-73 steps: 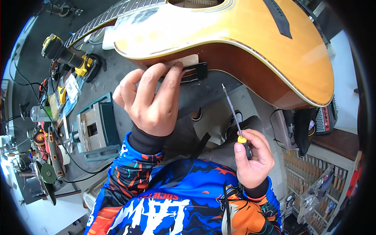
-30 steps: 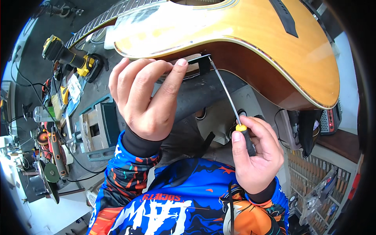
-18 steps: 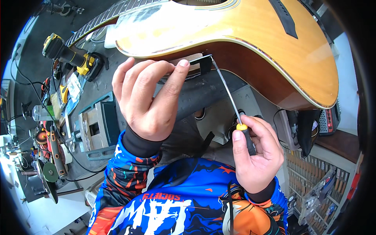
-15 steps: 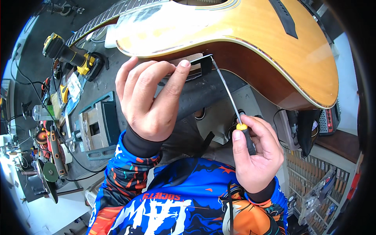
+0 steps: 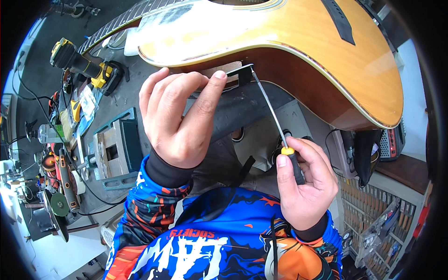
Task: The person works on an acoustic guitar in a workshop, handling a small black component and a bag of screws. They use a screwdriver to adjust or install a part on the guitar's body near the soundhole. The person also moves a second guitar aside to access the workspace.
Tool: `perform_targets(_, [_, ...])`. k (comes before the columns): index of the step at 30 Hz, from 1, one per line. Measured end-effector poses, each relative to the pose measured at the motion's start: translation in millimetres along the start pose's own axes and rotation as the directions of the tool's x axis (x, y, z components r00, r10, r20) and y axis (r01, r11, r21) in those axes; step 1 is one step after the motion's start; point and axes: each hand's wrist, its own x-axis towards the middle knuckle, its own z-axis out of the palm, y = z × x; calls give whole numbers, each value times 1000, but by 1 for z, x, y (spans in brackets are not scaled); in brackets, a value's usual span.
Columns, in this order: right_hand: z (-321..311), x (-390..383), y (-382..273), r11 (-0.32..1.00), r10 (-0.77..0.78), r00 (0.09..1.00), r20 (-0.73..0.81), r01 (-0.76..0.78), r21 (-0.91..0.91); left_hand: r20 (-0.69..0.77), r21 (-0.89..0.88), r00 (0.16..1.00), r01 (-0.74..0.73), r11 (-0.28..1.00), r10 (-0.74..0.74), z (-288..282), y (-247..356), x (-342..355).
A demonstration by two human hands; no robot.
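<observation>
An acoustic guitar (image 5: 322,65) with a pale yellow top and brown sides lies across the far side of the bench. Between thumb and index fingertip, my left hand (image 5: 179,119) pinches the end of a thin black plate-like part (image 5: 243,77) at the guitar's side; its exact kind is unclear. The other left fingers are curled and raised. My right hand (image 5: 305,186) grips a screwdriver (image 5: 271,108) by its black and yellow handle. The screwdriver's tip meets the right end of the black part's upper edge. My left fingers partly hide that part.
On the dark bench (image 5: 100,193) at left are a yellow and black cordless drill (image 5: 88,67), a green vise (image 5: 119,149), cables and scattered tools. A rack of small tools (image 5: 373,219) stands at lower right. A small amplifier (image 5: 391,143) sits below the guitar's body.
</observation>
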Motion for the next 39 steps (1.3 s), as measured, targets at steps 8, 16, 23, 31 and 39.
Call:
perform_targets(8, [-1,0,1,1000,-10,1000,3,10,2,18,-23,1000,-14,1000,15,-1,0,-1])
perform_targets(16, [0,0,-1,999,-2,1000,6,2,33,-94,-60,995,-34,998,28,11,-3,-7])
perform_targets(23, [2,2,-3,998,17,1000,23,-19,59,-116,62,992,-35,998,42,11,-8,-5])
perform_targets(31, [3,7,-6,1000,23,999,48,-23,0,-55,10,995,83,996,-82,6,-1,0])
perform_targets(39, [5,7,-11,998,59,997,52,-60,18,-43,-31,994,102,994,-103,7,-2,1])
